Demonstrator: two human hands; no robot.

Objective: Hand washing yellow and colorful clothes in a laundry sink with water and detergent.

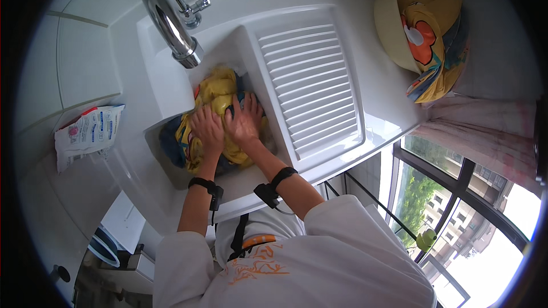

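Note:
Wet yellow and blue patterned fabric (220,90) lies bunched in the basin of a white laundry sink (171,179). On its left part rests my left hand (208,127), palm down with the fingers spread a little. My right hand (245,120) presses on the fabric close beside it, fingers apart. Neither hand plainly grips a fold; the undersides of both are hidden. A chrome faucet (188,53) reaches over the basin's far side, beyond the hands. To the right of the basin is the sink's ribbed washboard (312,90).
A cream plastic basin (385,25) with more yellow patterned fabric (445,8) hanging over its rim stands at the upper right. A white printed plastic pouch (90,134) lies left of the sink. Beyond the right edge are a pinkish curtain (479,132) and a window.

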